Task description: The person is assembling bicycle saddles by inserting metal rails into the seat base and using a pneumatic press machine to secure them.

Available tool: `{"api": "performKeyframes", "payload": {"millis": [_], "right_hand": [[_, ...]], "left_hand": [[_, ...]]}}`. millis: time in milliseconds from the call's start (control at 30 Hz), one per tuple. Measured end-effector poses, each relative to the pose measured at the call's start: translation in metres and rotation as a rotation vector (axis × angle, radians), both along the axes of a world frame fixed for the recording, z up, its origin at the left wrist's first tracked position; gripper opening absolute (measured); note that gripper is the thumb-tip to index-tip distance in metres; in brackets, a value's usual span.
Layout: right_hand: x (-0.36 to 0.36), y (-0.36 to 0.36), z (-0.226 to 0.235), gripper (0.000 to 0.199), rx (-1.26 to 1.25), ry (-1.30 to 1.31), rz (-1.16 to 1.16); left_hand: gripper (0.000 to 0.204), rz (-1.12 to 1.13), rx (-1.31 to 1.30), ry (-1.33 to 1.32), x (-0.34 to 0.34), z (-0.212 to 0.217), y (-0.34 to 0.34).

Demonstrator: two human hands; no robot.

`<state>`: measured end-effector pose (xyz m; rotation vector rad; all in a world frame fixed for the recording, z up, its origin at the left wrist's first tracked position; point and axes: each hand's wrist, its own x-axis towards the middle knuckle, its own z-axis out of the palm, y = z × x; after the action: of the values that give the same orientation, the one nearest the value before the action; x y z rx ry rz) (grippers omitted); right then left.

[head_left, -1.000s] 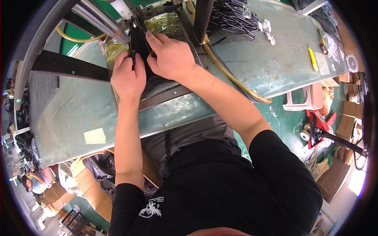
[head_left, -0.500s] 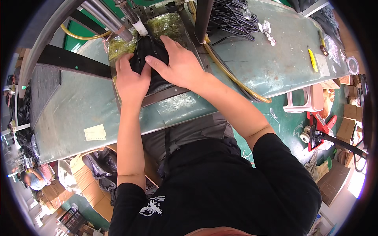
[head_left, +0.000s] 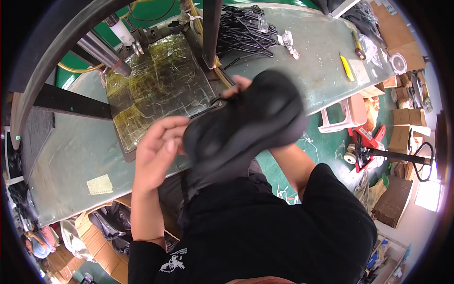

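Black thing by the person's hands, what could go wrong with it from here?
It might slip: the left hand is at one end of the black thing, and most of the right hand is hidden behind it, so the grip is hard to judge. If dropped, it could fall off the table, because it looks to be partly past the near edge. If swung toward the taped pad, it might knock the metal rod there.

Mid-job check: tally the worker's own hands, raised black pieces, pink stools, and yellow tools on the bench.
Hands: 2 (left hand, right hand)
Black piece: 1
Pink stool: 1
Yellow tool: 1
Total: 5
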<state>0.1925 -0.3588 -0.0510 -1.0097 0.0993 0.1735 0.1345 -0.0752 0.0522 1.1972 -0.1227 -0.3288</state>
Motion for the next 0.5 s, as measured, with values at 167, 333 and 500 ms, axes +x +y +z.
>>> {"api": "performKeyframes", "payload": {"millis": [167, 333, 500], "right_hand": [[0.021, -0.023, 0.072, 0.045, -0.768, -0.247, -0.483], [0.217, -0.113, 0.111, 0.05, -0.371, -0.346, -0.555], [0.237, -0.106, 0.082, 0.047, -1.145, -0.51, -0.452]], "left_hand": [[0.042, -0.247, 0.178, -0.091, -0.034, -0.007, 0.043], [0.049, -0.284, 0.305, -0.114, -0.042, -0.012, 0.05], [0.054, 0.115, 0.201, -0.068, -0.12, -0.026, 0.134]]}}
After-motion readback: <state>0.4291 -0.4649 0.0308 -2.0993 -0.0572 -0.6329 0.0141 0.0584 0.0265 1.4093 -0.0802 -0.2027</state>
